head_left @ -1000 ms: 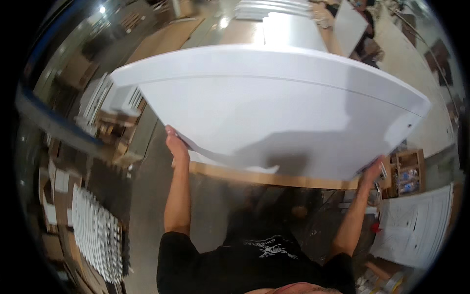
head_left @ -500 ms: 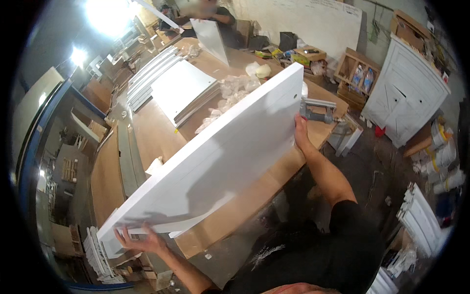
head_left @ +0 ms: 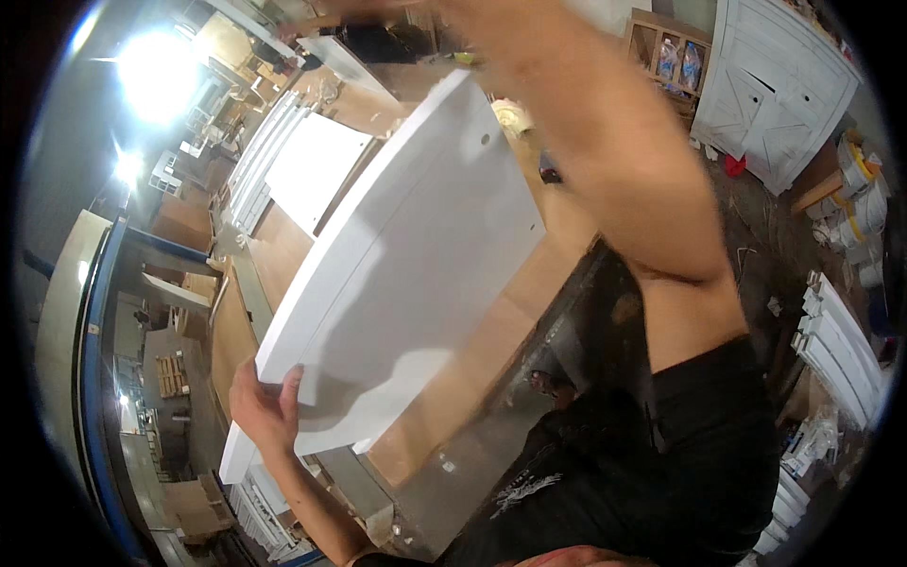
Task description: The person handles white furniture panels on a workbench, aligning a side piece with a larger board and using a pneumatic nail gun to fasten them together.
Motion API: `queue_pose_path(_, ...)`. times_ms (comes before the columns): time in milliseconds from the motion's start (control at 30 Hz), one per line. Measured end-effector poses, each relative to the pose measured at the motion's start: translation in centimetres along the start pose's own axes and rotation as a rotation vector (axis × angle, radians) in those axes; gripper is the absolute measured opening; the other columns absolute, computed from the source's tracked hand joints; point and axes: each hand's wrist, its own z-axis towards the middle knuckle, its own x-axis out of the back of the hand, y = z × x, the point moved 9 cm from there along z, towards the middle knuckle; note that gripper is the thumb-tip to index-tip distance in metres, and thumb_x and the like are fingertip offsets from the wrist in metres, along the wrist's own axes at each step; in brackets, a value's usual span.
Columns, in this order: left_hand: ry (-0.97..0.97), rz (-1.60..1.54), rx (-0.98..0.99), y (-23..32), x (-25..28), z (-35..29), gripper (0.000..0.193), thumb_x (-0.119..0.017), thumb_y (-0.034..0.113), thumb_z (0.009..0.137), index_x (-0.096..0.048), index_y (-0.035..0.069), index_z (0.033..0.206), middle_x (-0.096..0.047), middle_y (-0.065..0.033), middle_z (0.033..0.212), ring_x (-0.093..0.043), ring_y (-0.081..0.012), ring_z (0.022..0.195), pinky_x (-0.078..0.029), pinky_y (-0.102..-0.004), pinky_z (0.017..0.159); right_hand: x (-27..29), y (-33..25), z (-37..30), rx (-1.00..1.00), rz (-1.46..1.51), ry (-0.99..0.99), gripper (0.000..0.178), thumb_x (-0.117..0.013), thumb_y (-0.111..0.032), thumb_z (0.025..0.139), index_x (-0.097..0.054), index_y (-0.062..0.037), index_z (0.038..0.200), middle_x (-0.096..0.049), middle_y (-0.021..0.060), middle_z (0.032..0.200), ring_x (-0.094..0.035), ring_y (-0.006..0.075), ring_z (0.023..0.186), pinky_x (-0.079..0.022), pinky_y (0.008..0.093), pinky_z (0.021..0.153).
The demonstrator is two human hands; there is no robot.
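A large white panel (head_left: 406, 255) stands tilted on the brown-topped worktable (head_left: 501, 321), its broad face toward me. Two small holes show near its far right end. My left hand (head_left: 265, 402) grips the panel's near left end, thumb on the face and fingers over the outer edge. My right arm (head_left: 605, 151) is raised across the upper right of the view, off the panel. At the top edge that hand is smeared and partly cut off, so its fingers cannot be read. A dark bit of a tool (head_left: 549, 168) shows on the table beside the arm.
Flat white boards (head_left: 316, 170) and long white strips (head_left: 260, 180) lie stacked farther up the table. Another person (head_left: 387, 42) is at its far end beside an upright panel (head_left: 350, 68). A white cabinet (head_left: 775, 94) and several buckets (head_left: 855, 203) stand on the right.
My right hand has let go of the panel's far end and swung up toward the top of the view. The left hand has shifted along the panel's left end to its outer edge.
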Motion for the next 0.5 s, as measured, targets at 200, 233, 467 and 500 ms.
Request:
queue_pose_path(200,0.021,0.112,0.032,-1.2,0.5,-0.9,0.050,-0.084,0.030,0.076,-0.064,0.002,0.112,-0.066,-0.0175,0.095,-0.062,-0.0381,0.088,-0.048,-0.0442,0.080,-6.5,-2.9,-3.6,-0.123,0.383,-0.495,0.043,-0.061,-0.043,0.099,-0.065,-0.0101,0.126,-0.068,0.0172,0.118,-0.060,0.0320,0.119,-0.046,0.0397,0.102)
queue_pose_path(233,0.013,0.120,0.055,-1.2,0.7,-0.7,0.048,-0.085,0.024,0.076,-0.065,0.002,0.112,-0.067,-0.0180,0.096,-0.062,-0.0381,0.089,-0.049,-0.0437,0.081,-5.4,-0.1,-2.5,-0.179,0.599,-0.250,0.049,-0.056,-0.047,0.101,-0.061,-0.0085,0.131,-0.069,0.0155,0.114,-0.063,0.0284,0.114,-0.048,0.0372,0.096)
queue_pose_path(467,-0.043,0.089,0.115,-1.5,0.1,0.0,0.053,-0.085,0.037,0.074,-0.061,0.003,0.108,-0.064,-0.0165,0.095,-0.060,-0.0384,0.089,-0.046,-0.0456,0.079,-5.2,7.8,-21.4,-1.166,0.802,-0.567,0.051,-0.054,-0.045,0.103,-0.064,0.0002,0.125,-0.066,0.0125,0.117,-0.060,0.0189,0.111,-0.045,0.0340,0.099)
queue_pose_path(500,-0.029,0.088,0.113,-1.5,0.2,0.1,0.053,-0.084,0.037,0.075,-0.061,0.003,0.107,-0.064,-0.0166,0.095,-0.060,-0.0385,0.089,-0.046,-0.0459,0.079,-5.7,7.1,-22.5,-1.189,0.931,-0.567,0.051,-0.054,-0.045,0.103,-0.065,0.0002,0.124,-0.066,0.0117,0.116,-0.060,0.0184,0.110,-0.045,0.0336,0.098)
